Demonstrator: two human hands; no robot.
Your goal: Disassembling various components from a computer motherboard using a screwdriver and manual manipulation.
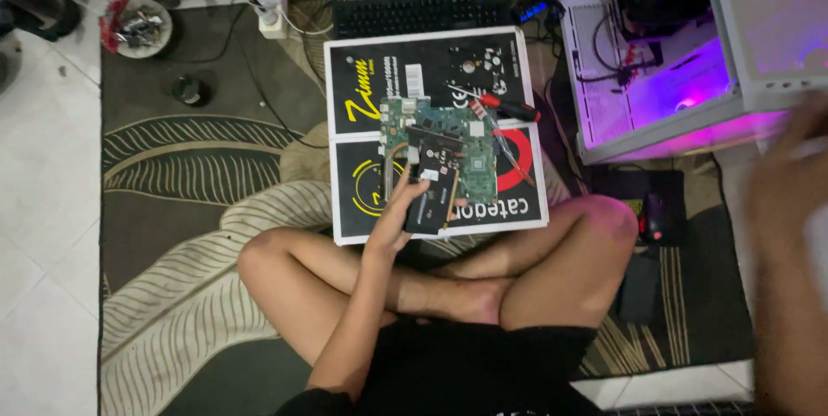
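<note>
Red screwdriver lies beside green circuit board (keyboard beyond).

Dim room; purple glow spills from the open white computer case; the right hand is motion-blurred.

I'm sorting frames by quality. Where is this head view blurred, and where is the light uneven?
Head view: the right hand is smeared by motion blur; the left hand on the black flat part is sharp; purple glow from the open computer case washes out the right side; the rug is dim.
</note>
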